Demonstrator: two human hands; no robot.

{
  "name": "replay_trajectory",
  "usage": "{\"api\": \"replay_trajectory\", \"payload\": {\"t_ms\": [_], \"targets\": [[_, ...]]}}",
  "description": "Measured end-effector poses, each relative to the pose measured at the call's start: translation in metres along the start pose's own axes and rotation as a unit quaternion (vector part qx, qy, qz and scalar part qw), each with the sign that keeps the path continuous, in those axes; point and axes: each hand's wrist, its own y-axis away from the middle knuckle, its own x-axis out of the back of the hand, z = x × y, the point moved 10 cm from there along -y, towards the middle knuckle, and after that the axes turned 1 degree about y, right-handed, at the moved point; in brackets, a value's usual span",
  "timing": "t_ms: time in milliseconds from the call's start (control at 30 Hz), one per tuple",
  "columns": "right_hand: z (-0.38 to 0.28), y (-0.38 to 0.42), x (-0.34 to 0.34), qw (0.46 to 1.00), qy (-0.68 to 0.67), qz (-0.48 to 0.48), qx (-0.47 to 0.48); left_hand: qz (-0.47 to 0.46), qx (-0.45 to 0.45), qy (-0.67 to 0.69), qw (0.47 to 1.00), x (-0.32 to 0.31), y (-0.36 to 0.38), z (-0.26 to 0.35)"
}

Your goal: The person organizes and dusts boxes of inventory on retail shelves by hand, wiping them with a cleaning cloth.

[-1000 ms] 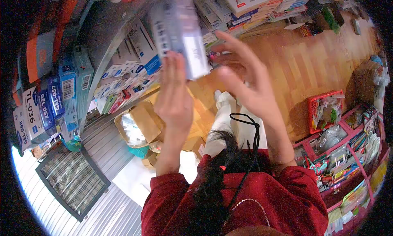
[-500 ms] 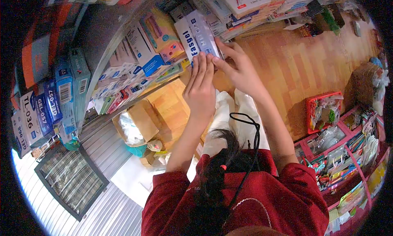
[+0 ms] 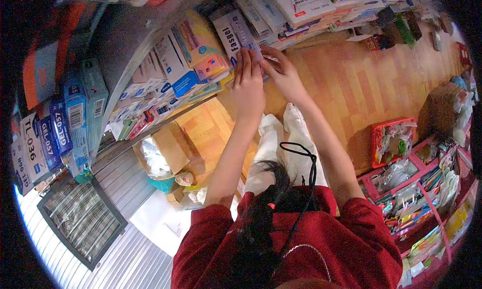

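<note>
A white and blue box printed "Fasgel" (image 3: 232, 34) lies among stacked boxes on the shelf, its near end toward me. My left hand (image 3: 248, 88) has its fingers stretched along the box's near end; its thumb is hidden. At the box's right corner, my right hand (image 3: 284, 76) grips with bent fingers, close beside the left fingertips. Just left of this box are a yellow and pink carton (image 3: 201, 43) and a white and blue carton (image 3: 173, 60). A white "CLASSIC" pen box (image 3: 304, 5) sits on the stack to the right.
Blue and white gel pen boxes (image 3: 57, 131) stand on a shelf at left. An open cardboard box (image 3: 173, 146) rests on the wooden floor (image 3: 336, 83). At right are a red basket (image 3: 375, 143) and a pink-framed rack (image 3: 416, 161) of small packets.
The Fasgel box has moved up and away from me, farther in between the neighbouring boxes. Both hands went with it, and my right hand's fingers are more bent.
</note>
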Motion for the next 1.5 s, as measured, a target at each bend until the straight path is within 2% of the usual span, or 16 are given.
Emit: {"api": "replay_trajectory", "payload": {"t_ms": [200,300,367,400,433,500,533,633,767,867,967,1067,1167,1267,1400,1500], "targets": [[0.016,0.024,0.008,0.992,-0.054,-0.015,-0.112,-0.004,0.034,-0.037,0.999,-0.006,-0.026,0.002],[0.006,0.044,0.012,0.988,0.007,-0.064,-0.144,-0.035,0.048,-0.071,0.996,-0.029,-0.028,-0.005],[0.020,0.060,0.022,0.986,0.041,-0.084,-0.137,-0.057,0.071,0.001,0.996,-0.034,-0.031,-0.006],[0.016,0.069,0.028,0.984,0.063,-0.102,-0.133,0.007,0.057,0.011,0.998,-0.032,-0.031,-0.005],[0.007,0.077,0.034,0.981,0.085,-0.117,-0.128,-0.003,0.054,0.085,0.995,-0.014,-0.030,0.004],[-0.021,0.094,0.050,0.973,0.075,-0.092,-0.196,-0.032,0.040,0.240,0.970,0.030,-0.008,0.026],[-0.025,0.099,0.060,0.977,0.084,-0.091,-0.175,-0.052,0.029,0.318,0.946,0.049,0.004,0.035],[-0.047,0.097,0.080,0.982,0.065,-0.092,-0.148,0.054,-0.038,0.301,0.951,0.159,0.032,0.036],[-0.096,0.082,0.066,0.985,0.075,-0.120,-0.100,0.282,0.034,0.268,0.921,0.295,0.070,-0.041],[-0.142,0.067,0.035,0.981,0.143,-0.130,-0.031,0.414,0.053,0.142,0.898,0.394,0.081,-0.093],[-0.172,0.060,-0.007,0.977,0.133,-0.165,0.008,0.493,0.075,-0.017,0.867,0.456,0.066,-0.116],[-0.199,0.066,-0.046,0.980,0.066,-0.188,0.008,0.472,0.143,-0.134,0.859,0.474,0.035,-0.112],[-0.212,0.072,-0.068,0.974,0.047,-0.220,0.030,0.408,0.206,-0.119,0.881,0.454,0.017,-0.129],[-0.215,0.075,-0.066,0.975,0.077,-0.206,0.036,0.400,0.204,-0.052,0.892,0.452,0.012,-0.137],[-0.219,0.077,-0.049,0.982,0.069,-0.171,0.042,0.432,0.124,-0.014,0.893,0.470,0.020,-0.130],[-0.231,0.085,-0.036,0.985,0.061,-0.158,0.036,0.452,0.084,0.158,0.874,0.485,0.043,-0.116]]}}
